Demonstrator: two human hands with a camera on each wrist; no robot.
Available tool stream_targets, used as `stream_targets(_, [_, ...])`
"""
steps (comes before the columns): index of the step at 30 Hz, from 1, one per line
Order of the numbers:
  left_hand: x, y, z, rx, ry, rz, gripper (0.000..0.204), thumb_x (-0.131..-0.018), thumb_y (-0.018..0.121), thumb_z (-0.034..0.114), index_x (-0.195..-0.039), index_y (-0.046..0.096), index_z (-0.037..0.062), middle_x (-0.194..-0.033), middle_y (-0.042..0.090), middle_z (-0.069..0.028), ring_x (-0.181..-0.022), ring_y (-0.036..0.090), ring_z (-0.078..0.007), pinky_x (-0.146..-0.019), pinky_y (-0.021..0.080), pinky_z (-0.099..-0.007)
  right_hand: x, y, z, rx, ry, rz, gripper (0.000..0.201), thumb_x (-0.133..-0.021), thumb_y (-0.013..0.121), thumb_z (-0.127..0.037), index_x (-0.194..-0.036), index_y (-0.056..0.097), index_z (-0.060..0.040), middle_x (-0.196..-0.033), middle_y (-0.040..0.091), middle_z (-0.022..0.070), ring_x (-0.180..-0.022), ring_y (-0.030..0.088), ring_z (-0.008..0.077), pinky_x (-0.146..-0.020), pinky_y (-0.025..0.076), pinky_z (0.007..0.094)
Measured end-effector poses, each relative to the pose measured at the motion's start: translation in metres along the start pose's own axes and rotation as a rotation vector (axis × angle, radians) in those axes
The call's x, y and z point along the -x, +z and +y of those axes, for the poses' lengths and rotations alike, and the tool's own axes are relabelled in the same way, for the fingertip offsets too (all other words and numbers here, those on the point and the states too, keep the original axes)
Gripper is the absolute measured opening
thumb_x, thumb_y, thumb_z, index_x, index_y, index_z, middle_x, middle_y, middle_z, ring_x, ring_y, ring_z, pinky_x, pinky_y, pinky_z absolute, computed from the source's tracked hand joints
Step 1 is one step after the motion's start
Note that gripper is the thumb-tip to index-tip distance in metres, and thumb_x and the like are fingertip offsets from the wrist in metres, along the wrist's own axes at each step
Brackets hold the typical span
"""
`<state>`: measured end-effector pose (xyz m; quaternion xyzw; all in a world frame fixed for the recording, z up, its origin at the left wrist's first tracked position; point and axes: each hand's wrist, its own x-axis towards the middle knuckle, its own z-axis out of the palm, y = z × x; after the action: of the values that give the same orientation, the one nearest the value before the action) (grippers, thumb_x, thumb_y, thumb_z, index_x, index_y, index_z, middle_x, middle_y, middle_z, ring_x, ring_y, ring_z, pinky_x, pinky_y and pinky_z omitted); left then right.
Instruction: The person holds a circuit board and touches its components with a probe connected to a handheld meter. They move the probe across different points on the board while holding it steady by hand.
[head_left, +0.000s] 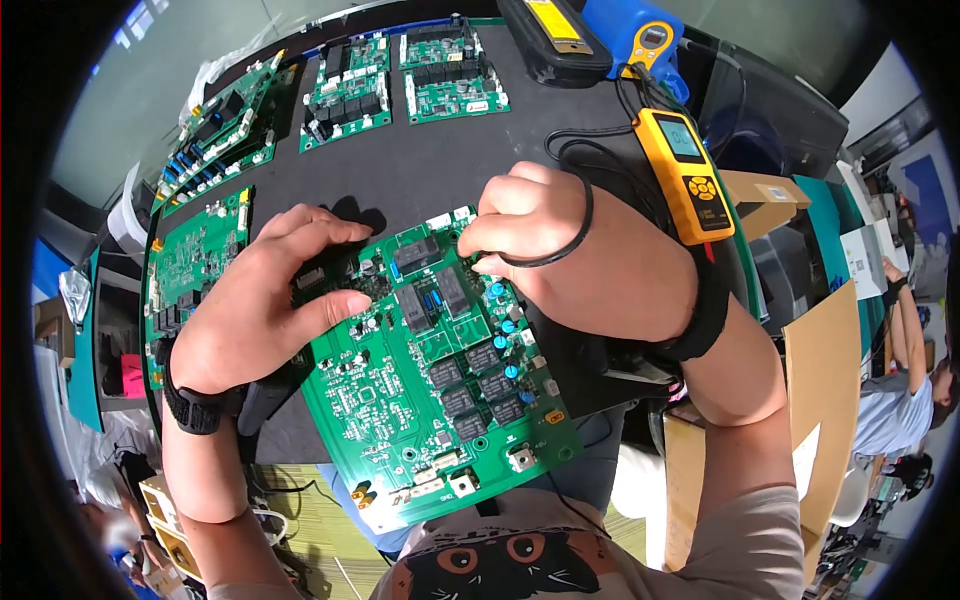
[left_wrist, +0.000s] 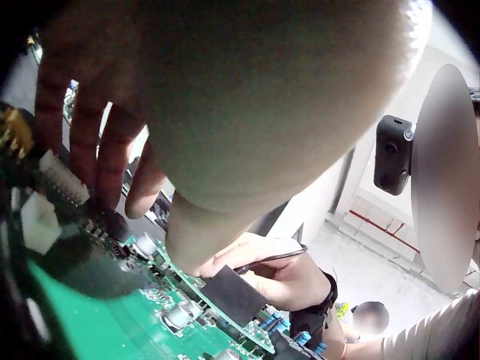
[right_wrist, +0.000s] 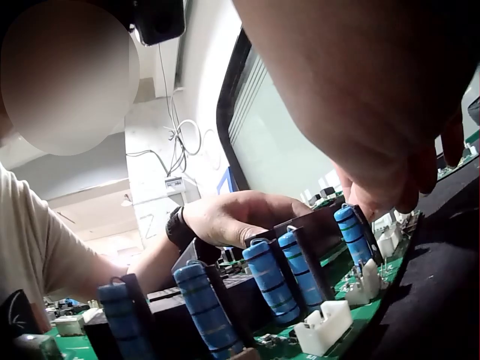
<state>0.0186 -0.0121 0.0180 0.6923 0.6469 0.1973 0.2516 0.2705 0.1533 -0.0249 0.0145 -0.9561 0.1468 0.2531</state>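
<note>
A large green circuit board point(head_left: 385, 400) lies tilted in front of the person, with black relays point(head_left: 457, 401) and blue cylindrical parts point(right_wrist: 271, 281) along its right side. Over its upper left part the left hand point(head_left: 265, 300) is spread, thumb above the components; the left wrist view shows its fingers point(left_wrist: 90, 142) extended and apart. At the far right corner the right hand point(head_left: 535, 225) pinches a thin black cable point(head_left: 583, 225) that loops across its wrist side. The cable's tip is hidden by the fingers. In the left wrist view the right hand point(left_wrist: 281, 277) is close to the upright parts.
Several other green boards point(head_left: 347, 95) lie at the back and left of the dark mat point(head_left: 420, 165). A yellow meter point(head_left: 685, 175) stands at the right, near a blue-and-yellow device point(head_left: 650, 45) and a black case point(head_left: 555, 45). Cardboard point(head_left: 815, 400) stands at the right; another person point(head_left: 890, 410) is beyond.
</note>
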Motion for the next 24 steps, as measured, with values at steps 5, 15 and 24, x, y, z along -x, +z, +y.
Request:
stream_targets(5, [-0.0016,-0.0002,-0.0019,0.007,0.008,-0.012,0.055,-0.092,0.080,0.024,-0.136,0.062,-0.0043,-0.128,0.061,-0.0173,-0.127,0.057,-0.0313,-0.111,0.042,-0.0391,0.0021,0.0006,-0.0019,0.003,0.023,0.010,0.014,-0.084,0.072,-0.005,-0.097,0.067,-0.0067,-0.092,0.062,0.0076,-0.092,0.061,0.0304,-0.081,0.051,0.0405])
stream_targets(15, [0.0002,0.0000,0.0004,0.022,-0.004,0.006,0.052,-0.091,0.080,0.019,-0.133,0.063,-0.0048,-0.127,0.062,-0.0167,-0.127,0.057,-0.0317,-0.110,0.042,-0.0396,-0.0025,-0.0001,-0.0012,0.045,-0.027,-0.001,0.008,-0.081,0.065,-0.005,-0.088,0.063,-0.0056,-0.095,0.060,0.0065,-0.092,0.057,0.0276,-0.081,0.052,0.0375])
stream_targets(24, [-0.0006,0.0018,-0.0031,-0.042,0.075,0.035,0.053,-0.090,0.082,0.023,-0.133,0.064,-0.0026,-0.125,0.062,-0.0185,-0.123,0.059,-0.0360,-0.105,0.048,-0.0411,-0.0043,-0.0006,-0.0029,-0.018,0.037,0.011,0.011,-0.081,0.073,0.000,-0.086,0.065,-0.0063,-0.087,0.063,0.0062,-0.089,0.061,0.0303,-0.077,0.051,0.0411])
